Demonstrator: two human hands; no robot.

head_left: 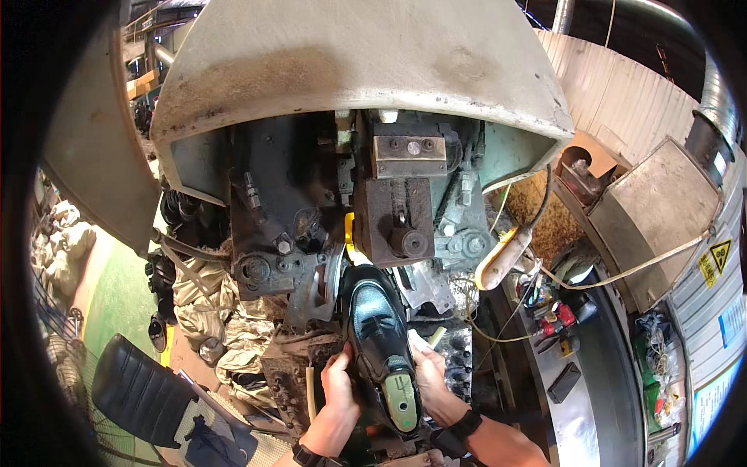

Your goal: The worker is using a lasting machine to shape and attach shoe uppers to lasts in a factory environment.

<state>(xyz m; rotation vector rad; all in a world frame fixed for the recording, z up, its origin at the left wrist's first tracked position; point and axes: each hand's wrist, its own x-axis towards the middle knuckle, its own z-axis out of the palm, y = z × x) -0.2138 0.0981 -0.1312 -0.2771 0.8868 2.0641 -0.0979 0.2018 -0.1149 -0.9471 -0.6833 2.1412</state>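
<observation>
Shoe: black shoe (379,331), lower centre of the frame, toe pointing up into the machine (389,210).
Left hand: your left hand (339,384) grips the shoe's left side.
Right hand: your right hand (430,372) clasps its right side near the heel.

Black shoe (379,331) on a green last (402,395), toe pointing into the grey machine (350,70), gripped at its heel end by the left hand (340,383) and right hand (430,372).
</observation>
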